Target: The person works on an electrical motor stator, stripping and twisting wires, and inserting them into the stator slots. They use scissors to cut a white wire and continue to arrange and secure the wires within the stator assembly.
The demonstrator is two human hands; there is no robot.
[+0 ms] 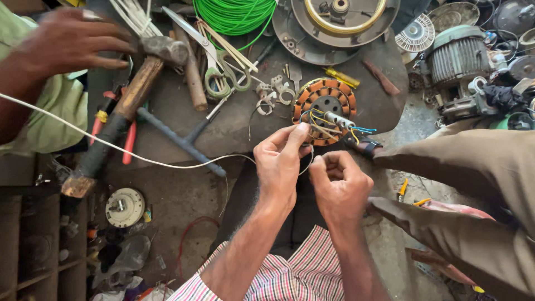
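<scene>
My left hand (281,159) pinches the end of a thin white wire (139,158) that runs off to the left edge. My right hand (340,184) is closed beside it, fingers curled on the same wire between the two hands. Just beyond my fingertips lies a round motor stator (325,106) with orange copper windings and several coloured leads coming out of its centre. Another person's hand (69,42) reaches in at the top left, above a hammer (134,92) with a wooden handle.
Scissors (214,61), a green wire coil (237,14), a T-handle wrench (181,142), red pliers (129,142) and a yellow screwdriver (343,77) litter the dark bench. A grey motor (460,58) sits at right. A person's trouser legs (473,167) cross the right side.
</scene>
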